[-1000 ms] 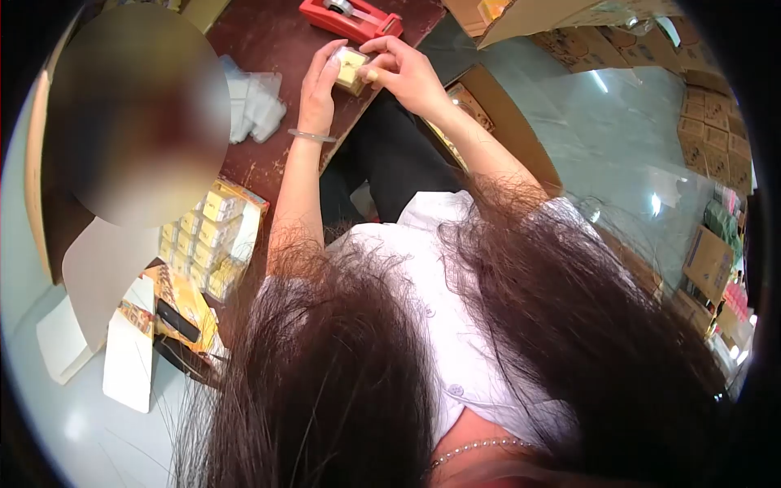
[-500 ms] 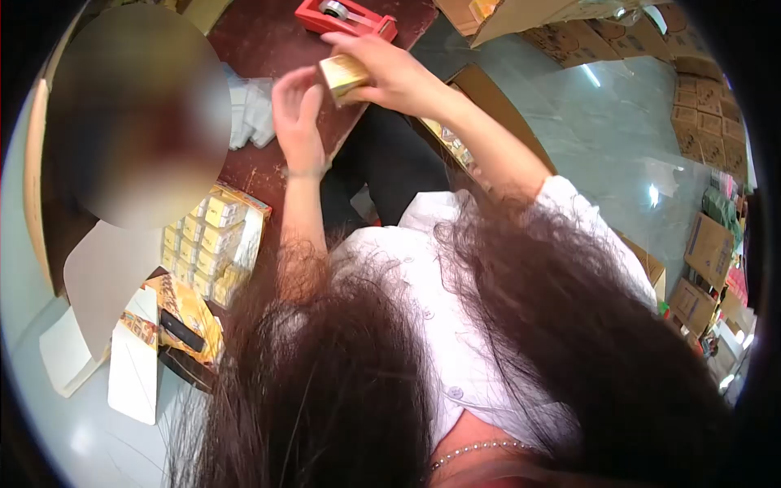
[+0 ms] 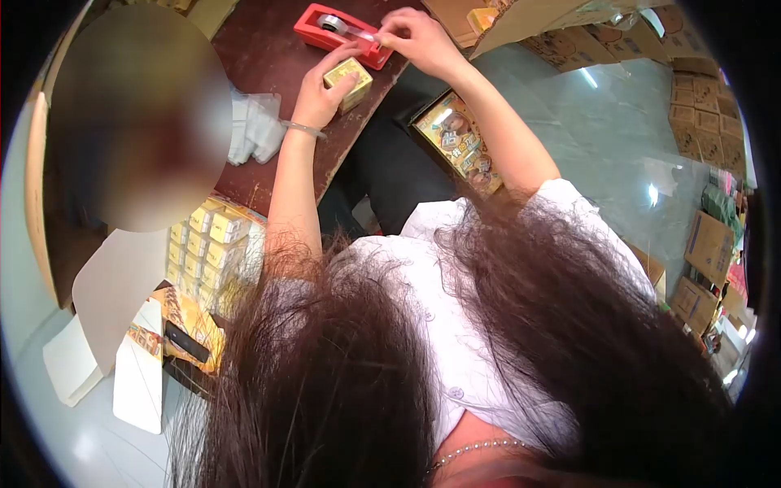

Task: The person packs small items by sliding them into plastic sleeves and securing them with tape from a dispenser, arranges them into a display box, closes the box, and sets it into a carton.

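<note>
Red plastic tape dispenser (image 3: 313,34): cutter end toward right hand (image 3: 427,49), nearer, fingers apparently pinching clear tape (image 3: 359,34). Left hand (image 3: 316,99) grips gold cuboid box (image 3: 358,92).

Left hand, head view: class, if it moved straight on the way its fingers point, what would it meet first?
Probably the red tape dispenser, just beyond the fingertips of the left hand; depth is hard to judge, so any gap is unclear.
</note>
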Demonstrator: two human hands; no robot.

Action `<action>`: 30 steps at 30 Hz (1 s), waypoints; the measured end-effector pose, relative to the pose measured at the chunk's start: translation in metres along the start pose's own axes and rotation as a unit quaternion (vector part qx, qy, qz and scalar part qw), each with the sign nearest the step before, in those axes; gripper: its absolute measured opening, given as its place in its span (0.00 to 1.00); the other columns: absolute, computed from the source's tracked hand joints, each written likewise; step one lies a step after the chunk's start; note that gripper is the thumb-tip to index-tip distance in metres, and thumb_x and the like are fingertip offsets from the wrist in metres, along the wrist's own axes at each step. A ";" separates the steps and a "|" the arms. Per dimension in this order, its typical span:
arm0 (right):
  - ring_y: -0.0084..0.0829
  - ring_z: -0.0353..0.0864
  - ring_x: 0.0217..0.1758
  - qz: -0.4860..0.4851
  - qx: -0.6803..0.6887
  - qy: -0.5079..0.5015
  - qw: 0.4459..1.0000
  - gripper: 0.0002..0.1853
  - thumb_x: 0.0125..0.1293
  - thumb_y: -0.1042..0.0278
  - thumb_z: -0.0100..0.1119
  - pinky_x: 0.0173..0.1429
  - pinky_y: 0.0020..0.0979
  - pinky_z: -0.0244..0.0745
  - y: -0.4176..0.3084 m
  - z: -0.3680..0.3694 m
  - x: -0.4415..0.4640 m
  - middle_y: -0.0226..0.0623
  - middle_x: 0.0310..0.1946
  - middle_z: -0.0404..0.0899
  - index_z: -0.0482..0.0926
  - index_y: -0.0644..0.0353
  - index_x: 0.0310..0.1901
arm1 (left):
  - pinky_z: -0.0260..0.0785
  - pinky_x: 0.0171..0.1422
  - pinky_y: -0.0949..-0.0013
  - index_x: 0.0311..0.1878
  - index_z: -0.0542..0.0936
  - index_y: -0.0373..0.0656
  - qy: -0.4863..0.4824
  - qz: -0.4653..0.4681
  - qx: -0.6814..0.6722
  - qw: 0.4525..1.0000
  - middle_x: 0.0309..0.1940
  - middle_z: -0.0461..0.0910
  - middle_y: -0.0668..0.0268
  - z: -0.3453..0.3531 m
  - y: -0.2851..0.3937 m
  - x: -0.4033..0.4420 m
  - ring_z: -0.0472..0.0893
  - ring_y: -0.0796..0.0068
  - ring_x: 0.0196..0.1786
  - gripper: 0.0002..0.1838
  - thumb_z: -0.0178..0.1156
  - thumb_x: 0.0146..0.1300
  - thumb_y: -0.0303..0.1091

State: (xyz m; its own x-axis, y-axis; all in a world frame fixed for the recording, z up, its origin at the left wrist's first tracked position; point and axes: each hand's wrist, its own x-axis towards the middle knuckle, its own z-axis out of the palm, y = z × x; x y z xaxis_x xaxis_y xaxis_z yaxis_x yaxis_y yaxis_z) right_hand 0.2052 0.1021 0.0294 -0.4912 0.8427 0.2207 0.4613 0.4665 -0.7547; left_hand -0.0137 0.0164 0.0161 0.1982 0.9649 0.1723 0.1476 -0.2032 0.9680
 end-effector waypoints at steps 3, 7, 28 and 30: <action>0.22 0.81 0.39 0.119 0.117 0.007 0.986 0.10 0.70 0.63 0.62 0.47 0.27 0.78 0.001 0.009 -0.019 0.31 0.37 0.83 0.83 0.61 0.43 | 0.66 0.70 0.67 0.58 0.80 0.36 0.006 0.011 0.018 1.000 0.63 0.79 0.60 0.000 -0.006 0.000 0.77 0.69 0.64 0.22 0.61 0.60 0.32; 0.18 0.80 0.37 0.209 0.235 0.009 0.949 0.08 0.73 0.66 0.59 0.42 0.23 0.77 0.018 0.024 -0.049 0.29 0.35 0.84 0.82 0.61 0.44 | 0.68 0.67 0.68 0.59 0.80 0.37 0.035 -0.003 -0.037 0.999 0.59 0.81 0.61 0.007 -0.011 -0.010 0.78 0.73 0.61 0.21 0.60 0.63 0.34; 0.48 0.76 0.61 -0.275 -0.018 -0.062 0.959 0.35 0.49 0.72 0.78 0.66 0.41 0.72 -0.087 0.068 -0.095 0.48 0.64 0.69 0.75 0.52 0.62 | 0.68 0.68 0.49 0.60 0.75 0.45 0.240 -0.178 -0.691 0.658 0.57 0.80 0.59 0.043 -0.023 -0.101 0.79 0.59 0.57 0.21 0.43 0.76 0.47; 0.45 0.76 0.64 -0.247 0.061 -0.151 0.955 0.35 0.51 0.75 0.77 0.68 0.39 0.72 -0.096 0.072 -0.098 0.47 0.64 0.70 0.73 0.54 0.62 | 0.66 0.69 0.46 0.62 0.74 0.42 0.259 -0.183 -0.688 0.653 0.59 0.78 0.59 0.050 0.010 -0.150 0.78 0.59 0.60 0.25 0.38 0.78 0.51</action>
State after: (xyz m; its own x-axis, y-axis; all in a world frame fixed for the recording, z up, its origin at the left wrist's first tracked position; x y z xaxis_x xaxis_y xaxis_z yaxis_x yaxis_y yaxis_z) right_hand 0.1556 -0.0451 0.0356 -0.8263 0.4032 0.3934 0.0384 0.7370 -0.6748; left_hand 0.0068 -0.1387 -0.0088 -0.0126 0.9062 -0.4226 -0.9872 0.0558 0.1492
